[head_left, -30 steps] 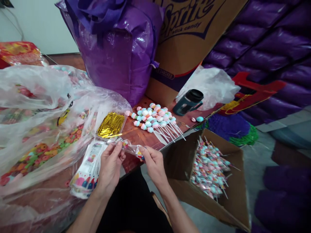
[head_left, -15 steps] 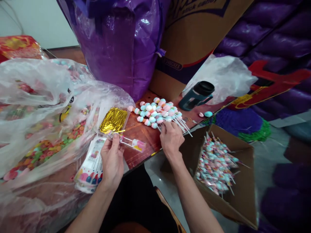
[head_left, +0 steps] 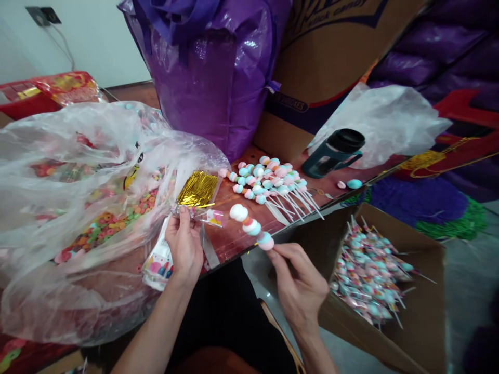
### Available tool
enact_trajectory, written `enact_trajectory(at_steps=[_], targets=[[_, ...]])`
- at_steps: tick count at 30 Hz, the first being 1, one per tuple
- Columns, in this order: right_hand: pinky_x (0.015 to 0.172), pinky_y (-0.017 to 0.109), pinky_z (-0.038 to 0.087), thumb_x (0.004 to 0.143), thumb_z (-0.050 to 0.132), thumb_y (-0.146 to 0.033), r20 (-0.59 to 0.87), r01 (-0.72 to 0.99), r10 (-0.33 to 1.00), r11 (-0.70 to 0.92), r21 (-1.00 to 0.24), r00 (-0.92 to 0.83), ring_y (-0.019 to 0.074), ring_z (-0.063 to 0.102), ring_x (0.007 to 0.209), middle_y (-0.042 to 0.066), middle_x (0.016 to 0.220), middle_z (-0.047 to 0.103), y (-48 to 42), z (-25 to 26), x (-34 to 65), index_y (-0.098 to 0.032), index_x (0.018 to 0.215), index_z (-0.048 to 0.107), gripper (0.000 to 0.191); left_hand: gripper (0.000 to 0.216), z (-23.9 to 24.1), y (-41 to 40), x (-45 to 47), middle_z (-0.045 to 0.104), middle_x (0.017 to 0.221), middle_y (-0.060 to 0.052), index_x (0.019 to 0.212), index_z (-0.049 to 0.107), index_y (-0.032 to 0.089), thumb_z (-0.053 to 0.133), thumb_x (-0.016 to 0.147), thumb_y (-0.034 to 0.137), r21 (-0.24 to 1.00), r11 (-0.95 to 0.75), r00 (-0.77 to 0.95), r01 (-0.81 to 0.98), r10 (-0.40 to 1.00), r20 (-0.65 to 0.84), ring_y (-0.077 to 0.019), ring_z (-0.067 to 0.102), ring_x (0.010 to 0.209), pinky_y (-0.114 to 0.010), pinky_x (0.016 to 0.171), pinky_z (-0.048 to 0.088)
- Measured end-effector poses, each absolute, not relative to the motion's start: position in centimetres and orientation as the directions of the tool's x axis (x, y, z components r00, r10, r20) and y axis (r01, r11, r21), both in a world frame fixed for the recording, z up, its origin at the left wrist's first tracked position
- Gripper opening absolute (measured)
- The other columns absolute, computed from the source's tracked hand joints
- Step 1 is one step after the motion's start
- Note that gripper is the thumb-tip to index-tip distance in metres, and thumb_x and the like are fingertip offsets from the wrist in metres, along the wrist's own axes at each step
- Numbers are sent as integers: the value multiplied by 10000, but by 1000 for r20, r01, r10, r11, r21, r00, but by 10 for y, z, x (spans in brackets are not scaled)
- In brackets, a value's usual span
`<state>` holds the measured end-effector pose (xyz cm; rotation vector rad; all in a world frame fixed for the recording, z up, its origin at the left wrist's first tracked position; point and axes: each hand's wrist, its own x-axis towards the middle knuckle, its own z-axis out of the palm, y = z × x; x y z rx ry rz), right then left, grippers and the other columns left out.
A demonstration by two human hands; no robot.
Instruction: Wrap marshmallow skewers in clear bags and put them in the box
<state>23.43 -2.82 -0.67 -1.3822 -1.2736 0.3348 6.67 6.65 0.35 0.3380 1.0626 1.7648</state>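
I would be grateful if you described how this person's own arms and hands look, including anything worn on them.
The left hand and right hand are bare, with no gloves or rings visible. Both forearms are uncovered, with no sleeve, watch or bracelet showing. Black clothing shows between them.

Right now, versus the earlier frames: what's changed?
The right hand let go of the pouch, went right to the pile, and now holds one candy, drawn off it toward the person. Same as before: the left hand on the pouch, gold ties and mug on the table.
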Motion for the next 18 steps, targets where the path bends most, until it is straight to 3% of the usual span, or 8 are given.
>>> enact_trajectory(at_steps=[7,13,18], targets=[[692,327,386,899,653,-116,545,718,823,282,-636,160,153,585,721,2,796,680,-43,-10,247,-228,899,720,130,303,-1,61,68,677,866,23,844,654,188,845,720,388,818,-120,-446,-562,877,-178,-91,617,760,-227,749,498],[681,292,457,926,626,-121,444,561,887,307,-769,124,144,612,727,-4,788,684,-36,-7,243,-225,866,702,142,287,-14,55,72,700,896,-5,894,658,182,769,809,433,929,-154,-441,-336,897,-11,-130,653,862,-250,824,507],[610,248,466,921,625,-107,403,486,900,279,-828,170,125,597,675,-1,769,636,-34,-12,231,-211,888,719,144,299,-14,50,75,730,975,-25,943,629,199,727,846,464,926,-133,-381,-355,924,-14,-158,689,945,-283,884,522]])
